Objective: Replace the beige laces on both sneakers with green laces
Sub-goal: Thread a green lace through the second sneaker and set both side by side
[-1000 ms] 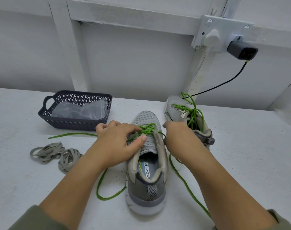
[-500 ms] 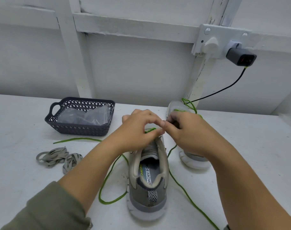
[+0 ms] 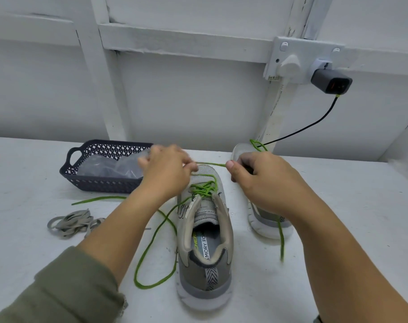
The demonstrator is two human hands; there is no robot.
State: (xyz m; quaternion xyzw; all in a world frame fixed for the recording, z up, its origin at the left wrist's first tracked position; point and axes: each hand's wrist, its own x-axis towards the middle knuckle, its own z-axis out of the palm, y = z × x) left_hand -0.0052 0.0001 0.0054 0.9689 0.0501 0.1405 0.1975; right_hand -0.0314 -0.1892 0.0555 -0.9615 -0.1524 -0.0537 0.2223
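Note:
A grey sneaker [image 3: 204, 257] stands heel toward me in the middle of the white table, threaded with a green lace [image 3: 204, 188]. My left hand [image 3: 167, 173] and my right hand [image 3: 259, 180] hover above its toe, each pinching the green lace, and a short taut stretch of it runs between them. Loose lace ends trail left across the table and hang down on the right. The second sneaker [image 3: 266, 220], also with a green lace, sits behind my right hand, mostly hidden. The removed beige laces [image 3: 70, 223] lie bundled at the left.
A dark perforated basket [image 3: 100, 180] with clear plastic bags inside stands at the back left. A wall socket with a dark charger [image 3: 331, 81] and its black cable is on the white wall at the back right.
Both hands rose from the sneaker's eyelets, met over the toe, then pulled apart sideways, drawing the green lace taut between them. The camera view shifted slightly.

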